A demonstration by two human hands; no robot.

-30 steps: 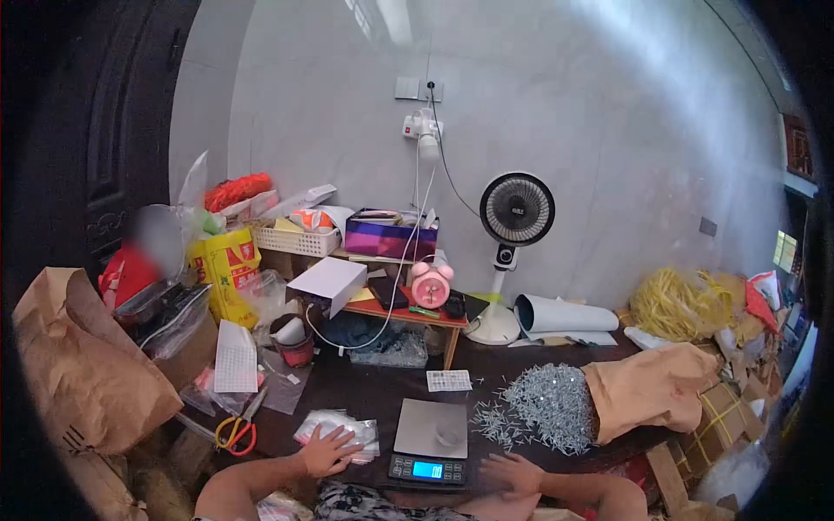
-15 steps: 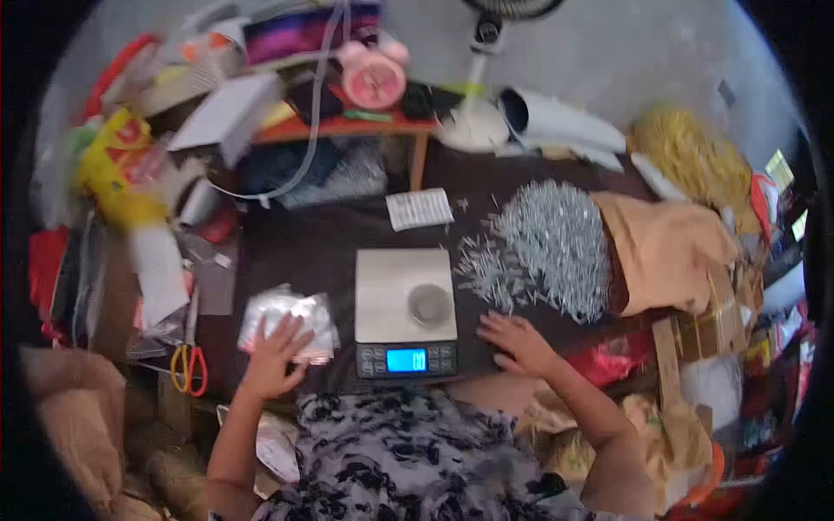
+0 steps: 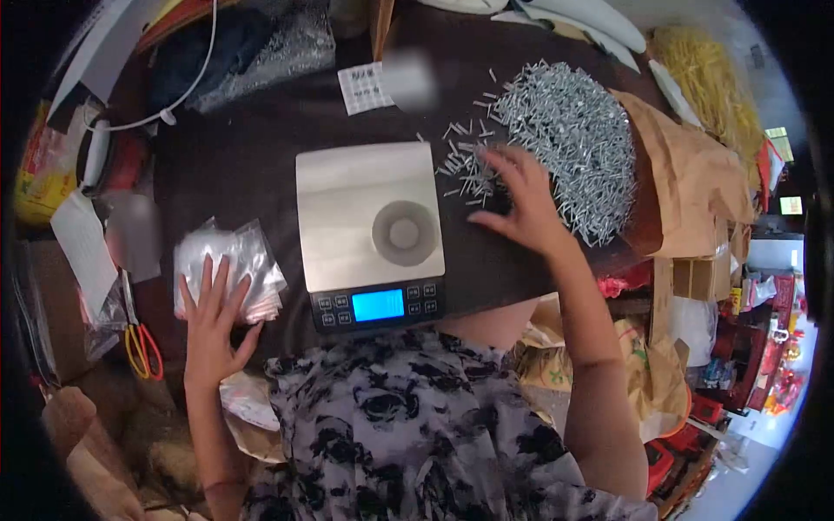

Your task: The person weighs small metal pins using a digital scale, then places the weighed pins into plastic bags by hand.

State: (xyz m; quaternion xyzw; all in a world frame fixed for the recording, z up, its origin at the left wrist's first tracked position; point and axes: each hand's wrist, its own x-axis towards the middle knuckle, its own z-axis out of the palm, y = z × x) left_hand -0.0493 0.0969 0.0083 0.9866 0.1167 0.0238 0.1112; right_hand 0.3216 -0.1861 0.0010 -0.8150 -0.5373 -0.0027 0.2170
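My left hand point(image 3: 214, 323) lies with spread fingers on a stack of clear plastic bags point(image 3: 263, 260), left of the scale. My right hand point(image 3: 532, 208) reaches over the near edge of the metal pieces, fingers apart and slightly curved, fingertips at a small scatter of silvery screws or nails point(image 3: 465, 167). A much larger heap of the same pieces point(image 3: 578, 143) spreads just beyond that hand. Between my hands stands a digital scale point(image 3: 334, 217) with a lit blue display. A small round grey dish point(image 3: 405, 227) sits on the right part of its steel plate.
A brown paper bag point(image 3: 699, 187) lies open beside the heap. Behind the scale is a printed white label sheet point(image 3: 365, 89). Scissors with orange and yellow handles point(image 3: 144, 352) hang at the left edge of the dark table. A yellow bundle point(image 3: 708, 78) is at the far right.
My right hand has moved forward from beside the scale to the scattered metal pieces. My left hand stays on the plastic bags. The camera view has dipped closer to the table.
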